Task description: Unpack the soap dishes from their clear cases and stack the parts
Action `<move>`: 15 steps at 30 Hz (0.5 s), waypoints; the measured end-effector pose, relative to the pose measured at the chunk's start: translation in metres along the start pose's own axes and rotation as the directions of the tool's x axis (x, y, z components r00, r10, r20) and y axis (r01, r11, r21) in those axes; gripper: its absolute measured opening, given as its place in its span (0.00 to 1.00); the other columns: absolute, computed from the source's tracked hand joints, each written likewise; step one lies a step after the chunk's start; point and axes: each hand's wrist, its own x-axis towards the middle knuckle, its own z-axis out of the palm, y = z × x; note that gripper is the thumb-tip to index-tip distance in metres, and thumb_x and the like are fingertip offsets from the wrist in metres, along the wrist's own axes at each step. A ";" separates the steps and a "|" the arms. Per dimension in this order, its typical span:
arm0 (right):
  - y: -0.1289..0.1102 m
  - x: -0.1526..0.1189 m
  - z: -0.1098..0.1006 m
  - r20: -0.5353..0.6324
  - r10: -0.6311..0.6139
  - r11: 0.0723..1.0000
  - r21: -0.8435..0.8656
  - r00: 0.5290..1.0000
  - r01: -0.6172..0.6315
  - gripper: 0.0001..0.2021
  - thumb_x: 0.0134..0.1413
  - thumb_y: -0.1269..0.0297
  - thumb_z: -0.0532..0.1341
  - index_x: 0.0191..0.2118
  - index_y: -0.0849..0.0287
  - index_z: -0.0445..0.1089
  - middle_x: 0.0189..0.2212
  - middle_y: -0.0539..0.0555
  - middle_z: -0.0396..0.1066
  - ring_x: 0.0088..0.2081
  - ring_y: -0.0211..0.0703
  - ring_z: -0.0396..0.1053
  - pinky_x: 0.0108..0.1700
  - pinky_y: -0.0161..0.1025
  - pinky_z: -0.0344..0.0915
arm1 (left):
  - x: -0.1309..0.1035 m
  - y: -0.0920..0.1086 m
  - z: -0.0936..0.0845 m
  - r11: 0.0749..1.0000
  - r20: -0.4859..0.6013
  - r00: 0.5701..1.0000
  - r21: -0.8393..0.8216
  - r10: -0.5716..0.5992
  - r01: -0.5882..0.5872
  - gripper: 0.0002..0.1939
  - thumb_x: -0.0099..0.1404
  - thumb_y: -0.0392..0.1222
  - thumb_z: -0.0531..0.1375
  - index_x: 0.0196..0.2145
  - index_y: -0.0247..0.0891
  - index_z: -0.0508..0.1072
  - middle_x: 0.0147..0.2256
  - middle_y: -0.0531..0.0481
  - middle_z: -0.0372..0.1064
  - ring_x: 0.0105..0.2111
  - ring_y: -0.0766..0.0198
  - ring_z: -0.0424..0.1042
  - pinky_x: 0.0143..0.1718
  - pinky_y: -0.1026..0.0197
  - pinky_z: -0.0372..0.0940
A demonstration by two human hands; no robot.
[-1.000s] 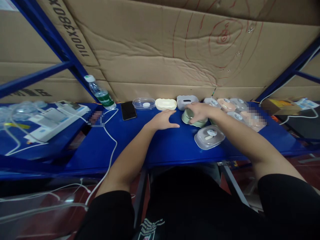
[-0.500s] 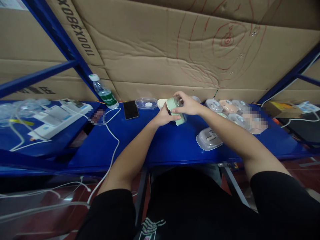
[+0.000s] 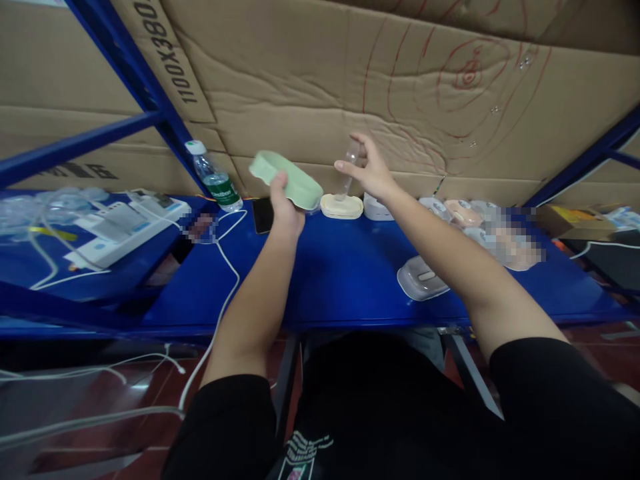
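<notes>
My left hand [image 3: 287, 208] grips a light green oval plastic box [image 3: 290, 177], thumb across its side, tilted above the back of the blue table. To its right, my right hand [image 3: 369, 168] pinches a clear plastic cover [image 3: 350, 159] between thumb and fingers, held on edge in the air. Below that cover stands a cream oval box [image 3: 342, 207], with a white box [image 3: 376, 209] beside it, partly behind my right wrist. Nearer to me, under my right forearm, lies a lidded clear box [image 3: 421, 279] with a pale strip on top.
Several lidded boxes [image 3: 463, 212] cluster at the back right, partly blurred out. A water bottle [image 3: 220, 187] and a dark phone [image 3: 263, 217] stand and lie at the left, near a white cable [image 3: 231, 268]. Cardboard [image 3: 290, 87] walls the back; blue posts [image 3: 120, 60] frame the sides.
My hands have come apart: the left moved left with the green box, the right lifted away with the clear cover. The cream and white boxes now show more fully.
</notes>
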 end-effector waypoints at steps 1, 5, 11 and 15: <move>-0.002 0.006 0.005 -0.006 0.000 1.000 -0.025 1.000 -0.001 0.52 0.55 0.22 0.71 0.75 0.47 0.59 0.75 0.62 0.62 0.73 0.68 0.63 0.74 0.70 0.65 | 0.003 0.008 0.000 0.999 -0.060 0.998 -0.025 0.027 -0.029 0.35 0.64 0.76 0.68 0.52 0.43 0.73 0.49 0.43 0.80 0.62 0.43 0.78 0.64 0.46 0.75; -0.007 0.014 0.039 -0.002 0.045 0.996 -0.077 0.999 -0.045 0.49 0.49 0.37 0.81 0.68 0.52 0.62 0.68 0.64 0.68 0.66 0.65 0.69 0.69 0.67 0.71 | 0.008 0.027 -0.005 0.997 -0.257 0.964 -0.028 0.065 -0.074 0.36 0.71 0.79 0.60 0.57 0.45 0.75 0.56 0.42 0.80 0.66 0.46 0.77 0.63 0.51 0.76; -0.011 0.012 0.090 0.050 0.160 0.976 -0.160 0.986 -0.151 0.34 0.49 0.48 0.80 0.55 0.53 0.67 0.54 0.58 0.76 0.56 0.58 0.74 0.61 0.55 0.71 | 0.017 0.023 -0.024 0.994 -0.300 0.948 -0.011 0.101 -0.109 0.40 0.71 0.80 0.59 0.65 0.47 0.76 0.65 0.43 0.77 0.70 0.48 0.74 0.66 0.51 0.75; -0.010 0.015 0.110 0.100 0.235 0.950 -0.234 0.967 -0.207 0.27 0.56 0.44 0.76 0.51 0.53 0.68 0.53 0.58 0.79 0.55 0.59 0.75 0.61 0.56 0.67 | 0.023 0.017 -0.040 0.999 -0.381 0.924 0.001 0.043 -0.046 0.36 0.76 0.73 0.57 0.69 0.48 0.72 0.67 0.44 0.76 0.69 0.51 0.75 0.64 0.52 0.76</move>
